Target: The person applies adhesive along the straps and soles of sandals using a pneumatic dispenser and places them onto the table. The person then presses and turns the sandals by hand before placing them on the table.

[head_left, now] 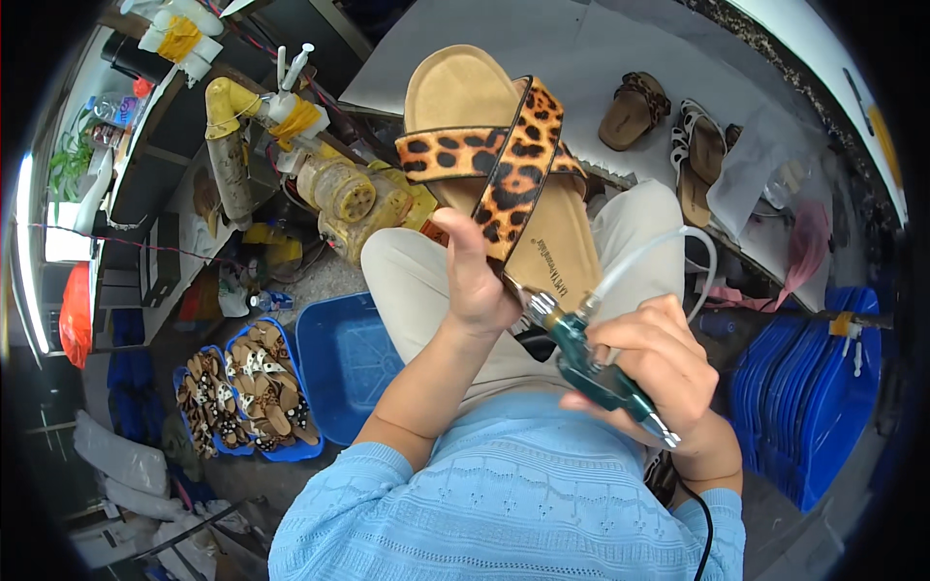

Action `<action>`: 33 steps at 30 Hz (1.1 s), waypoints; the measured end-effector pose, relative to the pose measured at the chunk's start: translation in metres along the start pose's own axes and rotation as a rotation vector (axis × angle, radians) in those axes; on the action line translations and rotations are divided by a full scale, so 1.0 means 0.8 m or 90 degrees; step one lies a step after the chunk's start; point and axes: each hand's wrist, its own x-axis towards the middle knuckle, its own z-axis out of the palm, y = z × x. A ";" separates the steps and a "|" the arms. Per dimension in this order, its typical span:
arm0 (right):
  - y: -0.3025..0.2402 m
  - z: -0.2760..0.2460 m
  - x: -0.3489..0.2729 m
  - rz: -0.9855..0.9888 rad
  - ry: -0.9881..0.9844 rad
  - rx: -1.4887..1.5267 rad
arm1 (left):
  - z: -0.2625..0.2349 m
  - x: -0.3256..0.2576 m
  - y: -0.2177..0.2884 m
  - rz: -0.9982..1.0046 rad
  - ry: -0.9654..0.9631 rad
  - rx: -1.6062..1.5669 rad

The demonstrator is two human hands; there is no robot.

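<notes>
A leopard-print sandal (pixel 513 184) with crossed straps and a tan footbed is held up over my lap, its toe end pointing away from me. My left hand (pixel 480 286) grips its near left side, thumb raised beside the strap and the other fingers hidden. Wrapped in my right hand (pixel 659 363) is a dark green hand tool (pixel 584 353) with a brass-coloured fitting and a thin metal nozzle. The nozzle tip is at the sandal's left edge, close to the strap and my left hand; whether it touches cannot be made out. A clear hose (pixel 699 237) loops from the tool.
Several sandals, one brown (pixel 635 111), lie on the grey worktable (pixel 465 29). A stained yellow machine (pixel 354 198) stands at left. Below it are a blue bin (pixel 344 358) and blue baskets of small sandals (pixel 266 387). Stacked blue bins (pixel 804 387) stand at right.
</notes>
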 end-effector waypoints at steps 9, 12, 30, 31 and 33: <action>0.023 -0.029 -0.013 0.052 0.159 -0.051 | -0.033 0.015 0.032 -0.176 -0.144 -0.484; 0.038 -0.020 -0.010 0.043 0.173 -0.080 | -0.024 0.010 0.033 -0.215 -0.193 -0.484; 0.085 0.008 -0.025 -0.086 0.195 -0.145 | 0.001 -0.036 0.012 -0.177 -0.082 -0.461; 0.086 0.008 -0.026 -0.077 0.199 -0.140 | 0.000 -0.036 0.010 -0.180 -0.096 -0.486; 0.088 0.009 -0.027 -0.071 0.196 -0.134 | -0.003 -0.035 0.010 -0.179 -0.107 -0.469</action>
